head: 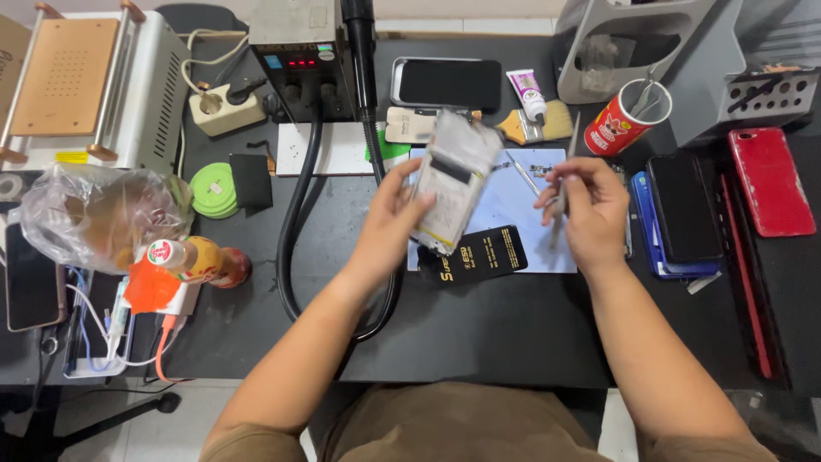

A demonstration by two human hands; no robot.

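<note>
My left hand (389,221) holds an opened phone body (453,181) tilted up above the blue work mat (530,205), its pale inner side facing me. My right hand (590,205) is closed around thin metal tweezers (562,184), held upright just right of the phone and apart from it. Under the phone, a black card-like package (483,255) lies on the mat's near edge. Small metal parts sit on the mat between my hands.
A hot-air station (304,56) with its black hose (295,231) stands at the back. Also at the back are a dark phone (449,83), a brush (539,124) and a red tool can (620,120). Stacked phones (680,214) and a red phone (770,180) lie right; bottle and bag left.
</note>
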